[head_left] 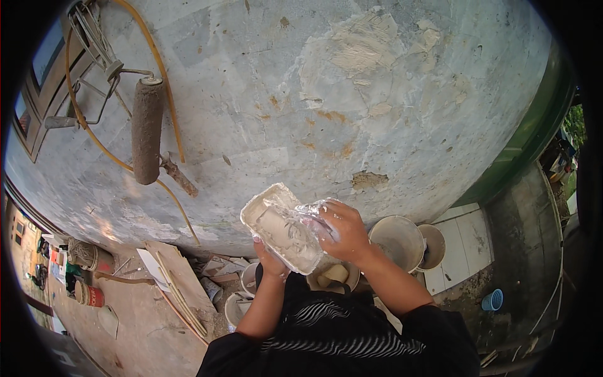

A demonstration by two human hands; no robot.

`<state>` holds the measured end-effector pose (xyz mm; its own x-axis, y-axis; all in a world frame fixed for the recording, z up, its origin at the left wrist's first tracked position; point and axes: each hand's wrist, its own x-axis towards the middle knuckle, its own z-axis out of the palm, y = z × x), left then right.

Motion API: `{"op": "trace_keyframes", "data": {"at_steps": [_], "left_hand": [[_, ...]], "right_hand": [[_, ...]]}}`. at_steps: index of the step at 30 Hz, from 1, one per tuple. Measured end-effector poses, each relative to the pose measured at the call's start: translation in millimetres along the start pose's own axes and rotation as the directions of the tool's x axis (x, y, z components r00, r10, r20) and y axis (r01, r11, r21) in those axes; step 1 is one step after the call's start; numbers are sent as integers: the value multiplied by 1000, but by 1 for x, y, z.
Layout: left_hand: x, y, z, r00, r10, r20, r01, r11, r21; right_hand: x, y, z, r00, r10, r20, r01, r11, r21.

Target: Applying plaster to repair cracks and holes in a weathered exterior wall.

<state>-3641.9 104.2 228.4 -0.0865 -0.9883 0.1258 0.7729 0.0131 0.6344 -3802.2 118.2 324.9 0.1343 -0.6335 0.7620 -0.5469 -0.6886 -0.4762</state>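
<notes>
My left hand [272, 260] grips the lower left side of a white, putty-crusted rectangular tub [304, 266], its fingers partly hidden underneath. Soft off-white putty [279, 230] fills the tub, which is tilted in front of my chest. Over its right edge, my right hand [345, 231] is closed, with white smears on the fingers. From those fingers a flat, putty-coated tool [306, 208] reaches towards the putty; its handle is hidden in my grip. Ahead stands a grey wall [251, 81] with a rough patch of putty [364, 53] at the upper right.
A dirty paint roller [147, 132] and a yellow hose [160, 63] hang on the wall at left. Buckets [397, 234] stand below my right arm. Boards [182, 276] and rubble lie at lower left, near a red can [92, 295]. A blue basket [492, 300] is at right.
</notes>
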Motion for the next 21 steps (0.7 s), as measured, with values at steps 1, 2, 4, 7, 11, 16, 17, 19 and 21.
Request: {"op": "trace_keyframes", "data": {"at_steps": [1,2,4,7,11,16,17,19,21], "left_hand": [[0,0,1,1000,1,3,-1,1000,0],[0,0,2,998,42,39,-44,998,53],[1,0,2,993,85,76,-93,990,105],[3,3,10,984,151,97,-151,988,-7],[9,10,28,981,109,-162,-103,994,45],[7,15,32,989,35,-146,-29,999,45],[7,15,32,990,20,-142,-12,998,55],[8,13,28,990,7,-139,2,998,65],[10,8,18,983,8,-185,16,992,127]], "right_hand": [[-3,0,2,1000,-1,-2,1,1000,-1],[-8,2,5,998,63,-16,-62,997,39],[-11,0,6,992,125,-26,-123,989,82],[-14,-6,3,986,77,149,-70,996,-52],[-26,-11,13,991,-60,116,65,997,-37],[-33,-13,24,997,-27,66,24,999,37],[-33,-14,25,997,-28,67,25,999,37],[-30,-19,24,1000,14,-16,-13,996,85],[-34,-13,28,998,52,-27,-48,993,110]]}}
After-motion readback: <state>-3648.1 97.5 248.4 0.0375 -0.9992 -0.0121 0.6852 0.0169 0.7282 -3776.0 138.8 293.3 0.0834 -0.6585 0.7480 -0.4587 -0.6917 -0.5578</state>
